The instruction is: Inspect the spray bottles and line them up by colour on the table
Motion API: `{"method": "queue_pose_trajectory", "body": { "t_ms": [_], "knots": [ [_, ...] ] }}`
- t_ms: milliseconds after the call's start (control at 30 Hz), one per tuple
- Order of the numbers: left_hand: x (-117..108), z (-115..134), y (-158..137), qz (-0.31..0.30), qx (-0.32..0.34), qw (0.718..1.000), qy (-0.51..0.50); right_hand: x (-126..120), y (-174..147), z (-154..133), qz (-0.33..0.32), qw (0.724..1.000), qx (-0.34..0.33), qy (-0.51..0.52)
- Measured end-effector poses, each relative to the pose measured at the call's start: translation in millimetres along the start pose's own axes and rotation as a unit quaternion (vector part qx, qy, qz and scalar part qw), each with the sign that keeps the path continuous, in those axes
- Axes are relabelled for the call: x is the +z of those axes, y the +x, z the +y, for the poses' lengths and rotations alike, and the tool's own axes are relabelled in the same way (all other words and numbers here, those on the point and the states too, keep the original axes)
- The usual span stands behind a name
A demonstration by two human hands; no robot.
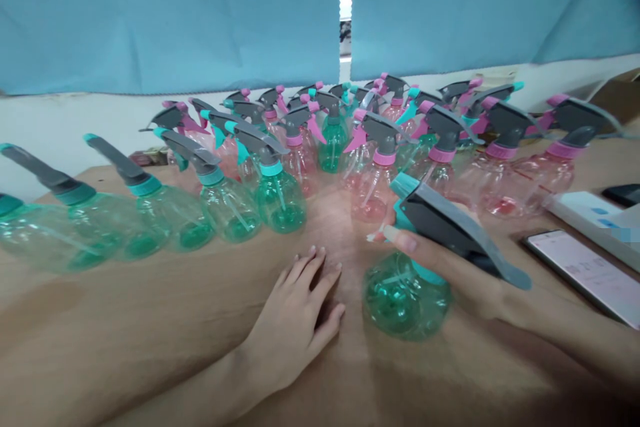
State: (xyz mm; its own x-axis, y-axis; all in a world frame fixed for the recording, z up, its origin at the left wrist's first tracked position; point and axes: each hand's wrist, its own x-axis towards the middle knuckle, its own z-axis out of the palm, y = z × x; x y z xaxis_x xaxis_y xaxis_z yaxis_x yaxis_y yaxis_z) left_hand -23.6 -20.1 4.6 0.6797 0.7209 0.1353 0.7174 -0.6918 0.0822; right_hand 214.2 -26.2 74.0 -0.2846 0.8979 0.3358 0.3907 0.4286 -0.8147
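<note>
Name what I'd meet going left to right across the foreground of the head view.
Four leftmost translucent green plastic spray bottles with teal collars → bare left hand → bare right hand gripping a tilted translucent green spray bottle with a gray-and-teal head → dark-edged rectangular smartphone with a lit screen.

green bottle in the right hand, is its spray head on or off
On: the spray head sits on the bottle, its turquoise collar meeting the top. I cannot tell if it is screwed tight.
</note>
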Motion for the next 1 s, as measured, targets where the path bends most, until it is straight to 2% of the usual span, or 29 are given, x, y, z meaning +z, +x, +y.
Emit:
{"method": "queue_pose_trajectory", "body": {
  "t_ms": [67, 200, 533, 1000],
  "knots": [
    [0.0, -0.1, -0.3, -0.002, 0.001, 1.0, -0.002, -2.8, -0.9, -2.8, 0.007, 1.0, 0.002, -0.026],
    [0.6, -0.1, -0.5, -0.003, -0.001, 1.0, -0.003, -3.4, -2.0, 0.5, -0.018, 0.999, 0.007, -0.042],
    [-0.5, 0.1, -0.1, -0.005, 0.0, 1.0, -0.004, 7.1, 7.5, -4.1, -0.017, 0.997, -0.012, 0.07],
    [-0.2, 0.7, -1.0, 0.004, 0.0, 1.0, 0.001, 11.5, 9.9, 0.5, -0.001, 0.995, -0.023, 0.098]
  ]
}}
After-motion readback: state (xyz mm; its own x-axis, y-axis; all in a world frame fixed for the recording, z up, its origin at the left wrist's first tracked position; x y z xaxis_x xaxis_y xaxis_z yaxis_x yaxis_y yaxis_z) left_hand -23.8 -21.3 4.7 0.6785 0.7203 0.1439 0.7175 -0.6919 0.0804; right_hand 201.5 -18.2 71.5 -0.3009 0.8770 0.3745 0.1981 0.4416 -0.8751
